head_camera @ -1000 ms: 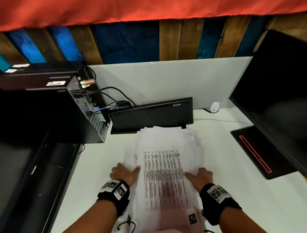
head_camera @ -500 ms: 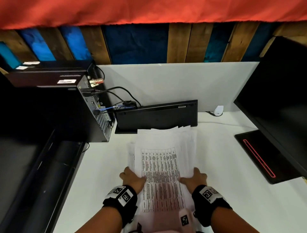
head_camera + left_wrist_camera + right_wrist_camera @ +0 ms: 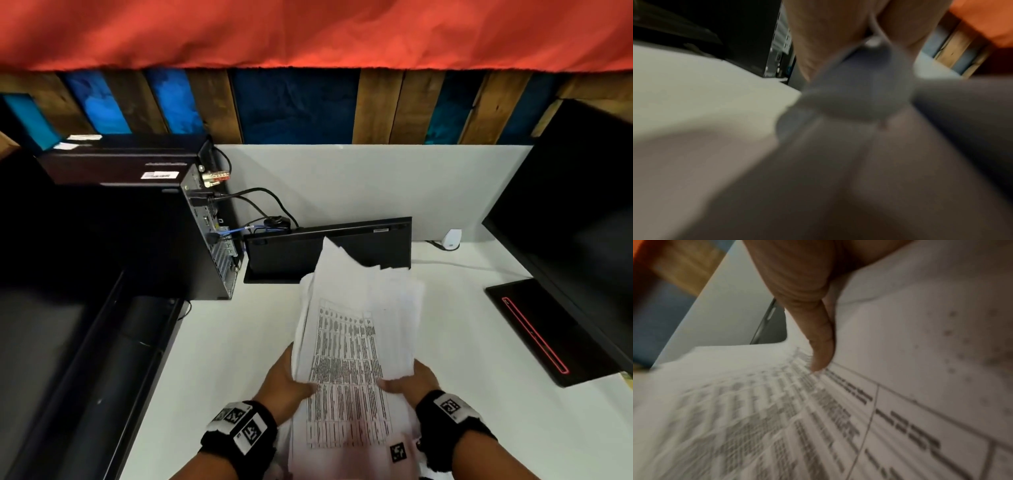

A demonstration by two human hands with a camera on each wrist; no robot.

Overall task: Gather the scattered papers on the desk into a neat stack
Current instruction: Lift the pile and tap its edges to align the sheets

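Papers [image 3: 356, 329] gathered in 1 loose bundle, raised off the white tabletop [image 3: 219, 359] at the far end, near end low toward the body. Top sheet printed with a dense table of text; far edges ragged and uneven, several sheets sticking out past the rest. Far tips overlapping the view of the black keyboard [image 3: 291, 246] propped against the white partition [image 3: 359, 185].

Left hand [image 3: 286, 380] at the bundle's left edge, grip pinching the sheets, thumb on top. Left wrist view too blurred to add detail.

Right hand [image 3: 409, 378] at the bundle's right edge, grip likewise pinching the sheets; thumb [image 3: 818, 340] pressed onto the printed page in the right wrist view.

Black computer case [image 3: 137, 233] standing to the left, cables at its rear panel. Dark monitor [image 3: 575, 222] at right, its base with a red line [image 3: 534, 335] on the tabletop. Small white plug [image 3: 452, 238] by the partition.
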